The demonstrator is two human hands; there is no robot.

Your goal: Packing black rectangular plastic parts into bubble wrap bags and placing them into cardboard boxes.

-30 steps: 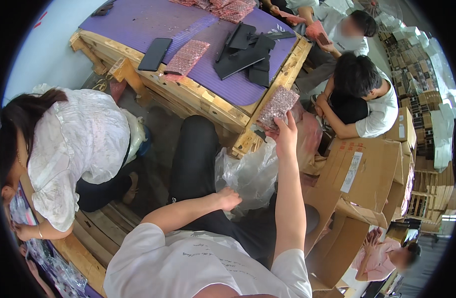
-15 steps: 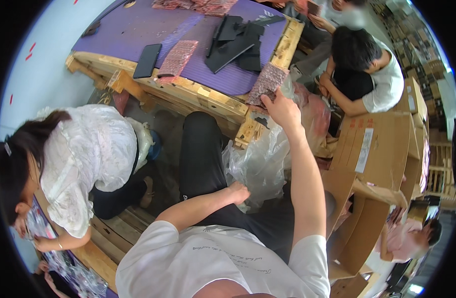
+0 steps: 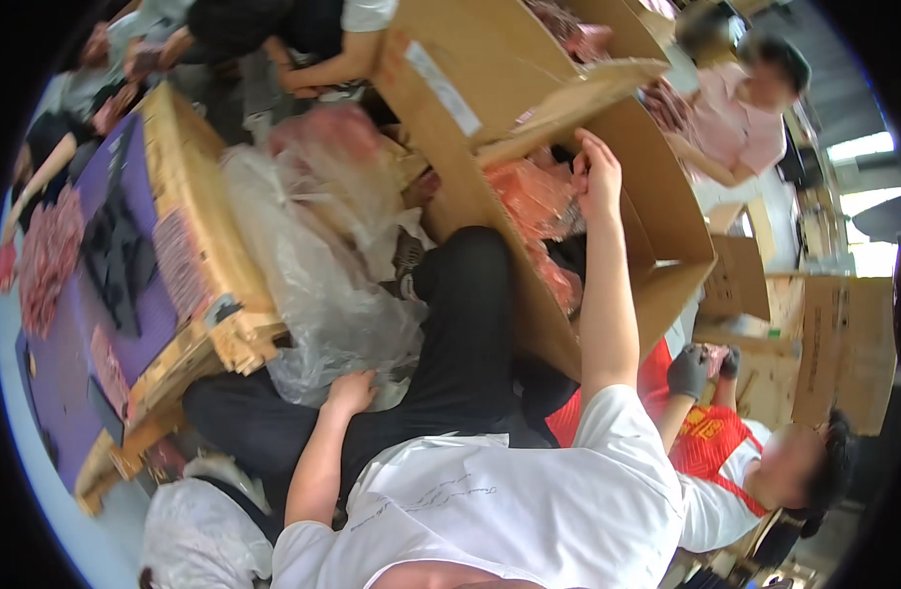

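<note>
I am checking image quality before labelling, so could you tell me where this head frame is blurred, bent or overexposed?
Head view: motion blur smears the clear plastic bag and the pink packets above it; the right hand at the cardboard box is fairly sharp; fisheye bends the wooden table's edge; the far right edge is blown out white; corners are black.

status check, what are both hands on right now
Right hand raised into the open cardboard box, fingers at pink packets. Left hand resting on clear plastic bag. Box flap hangs just above the right hand.
</note>
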